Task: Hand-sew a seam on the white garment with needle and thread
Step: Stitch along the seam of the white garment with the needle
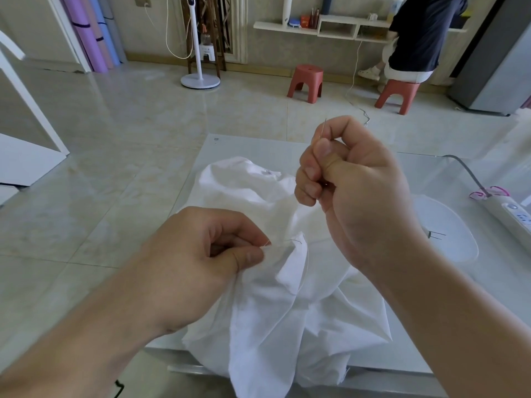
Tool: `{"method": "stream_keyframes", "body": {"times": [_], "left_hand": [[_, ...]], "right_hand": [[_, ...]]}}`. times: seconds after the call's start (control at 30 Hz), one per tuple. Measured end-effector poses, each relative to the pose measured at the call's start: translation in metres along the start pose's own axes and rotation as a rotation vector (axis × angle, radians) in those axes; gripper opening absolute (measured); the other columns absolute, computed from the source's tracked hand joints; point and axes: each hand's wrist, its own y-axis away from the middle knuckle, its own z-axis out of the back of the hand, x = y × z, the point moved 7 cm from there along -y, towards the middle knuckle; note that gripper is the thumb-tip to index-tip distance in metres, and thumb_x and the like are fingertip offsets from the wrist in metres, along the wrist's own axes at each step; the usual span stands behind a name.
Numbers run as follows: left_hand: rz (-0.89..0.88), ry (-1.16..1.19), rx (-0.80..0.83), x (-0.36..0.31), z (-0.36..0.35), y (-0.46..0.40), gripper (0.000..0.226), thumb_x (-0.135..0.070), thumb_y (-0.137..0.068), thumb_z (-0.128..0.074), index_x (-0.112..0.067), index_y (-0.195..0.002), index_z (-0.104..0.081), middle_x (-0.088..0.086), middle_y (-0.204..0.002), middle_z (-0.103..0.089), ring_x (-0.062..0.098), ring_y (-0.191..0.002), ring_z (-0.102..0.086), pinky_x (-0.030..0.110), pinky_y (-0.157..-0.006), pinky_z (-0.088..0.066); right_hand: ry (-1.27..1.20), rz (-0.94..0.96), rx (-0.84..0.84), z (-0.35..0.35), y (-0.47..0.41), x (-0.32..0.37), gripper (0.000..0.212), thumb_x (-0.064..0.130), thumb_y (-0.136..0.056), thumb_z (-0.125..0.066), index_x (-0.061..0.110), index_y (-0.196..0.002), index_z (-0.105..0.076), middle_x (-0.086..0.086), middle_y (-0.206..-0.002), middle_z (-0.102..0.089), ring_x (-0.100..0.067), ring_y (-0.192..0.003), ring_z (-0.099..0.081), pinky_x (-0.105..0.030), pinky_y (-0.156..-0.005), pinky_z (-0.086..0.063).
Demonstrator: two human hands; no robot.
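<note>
Your right hand (349,179) pinches the needle (321,133) raised, tip up and away, above the garment (273,297) on the tabletop (388,168) (thread barely visible), so the seam fold pinched by your left hand (201,254) lies down-left

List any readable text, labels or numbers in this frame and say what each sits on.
None can be read.
Small dark mark on the table near its far edge: too small to read.
Markings on the power strip: blurred.
Items on the wall shelf: labels too small.
</note>
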Motion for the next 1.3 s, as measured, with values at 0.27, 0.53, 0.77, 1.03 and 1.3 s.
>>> {"method": "stream_keyframes", "body": {"times": [0.27, 0.53, 0.77, 1.03, 1.3], "left_hand": [[0.001, -0.001, 0.044, -0.001, 0.0, 0.0, 0.035, -0.008, -0.09, -0.079, -0.043, -0.087, -0.082, -0.007, -0.084, -0.082, 0.01, -0.086, -0.079, 0.046, -0.097, -0.06], [-0.047, 0.064, 0.046, 0.004, 0.005, -0.001, 0.005, -0.035, -0.091, -0.079, -0.033, -0.095, -0.08, 0.007, -0.082, -0.076, 0.035, -0.087, -0.071, 0.057, -0.087, -0.055], [-0.027, 0.044, 0.09, 0.002, -0.004, -0.001, 0.015, -0.039, -0.084, -0.074, -0.026, -0.082, -0.081, 0.003, -0.081, -0.077, 0.028, -0.085, -0.073, 0.038, -0.079, -0.054], [0.046, 0.01, -0.043, 0.012, 0.009, -0.005, 0.012, -0.032, -0.094, -0.073, -0.03, -0.085, -0.081, -0.001, -0.086, -0.081, 0.019, -0.087, -0.077, 0.046, -0.094, -0.058], [0.061, -0.013, -0.137, 0.013, 0.012, -0.006, 0.011, -0.036, -0.091, -0.075, -0.034, -0.082, -0.08, 0.0, -0.079, -0.079, 0.021, -0.081, -0.074, 0.035, -0.078, -0.052]], "right_hand": [[0.0, 0.027, -0.009, -0.001, -0.002, 0.004, 0.028, -0.009, -0.107, -0.038, 0.008, -0.089, -0.051, -0.005, -0.065, -0.045, -0.021, -0.056, -0.04, -0.033, -0.053, -0.039], [-0.095, -0.096, -0.064, 0.01, 0.004, -0.009, 0.022, -0.001, -0.11, -0.044, 0.004, -0.091, -0.055, -0.011, -0.071, -0.059, -0.029, -0.064, -0.062, -0.036, -0.063, -0.056], [0.16, -0.137, -0.129, 0.026, 0.0, -0.02, 0.016, 0.002, -0.102, -0.062, 0.008, -0.088, -0.067, -0.006, -0.073, -0.061, -0.021, -0.07, -0.064, -0.035, -0.062, -0.055], [0.715, -0.393, -0.198, 0.051, 0.013, -0.047, 0.009, 0.024, -0.098, -0.059, 0.024, -0.106, -0.06, -0.001, -0.079, -0.079, -0.018, -0.067, -0.074, -0.044, -0.067, -0.062], [1.296, -0.139, 0.489, -0.015, 0.065, -0.037, 0.029, 0.064, -0.086, -0.07, 0.037, -0.096, -0.069, 0.021, -0.092, -0.06, 0.002, -0.088, -0.056, -0.02, -0.076, -0.05]]}}
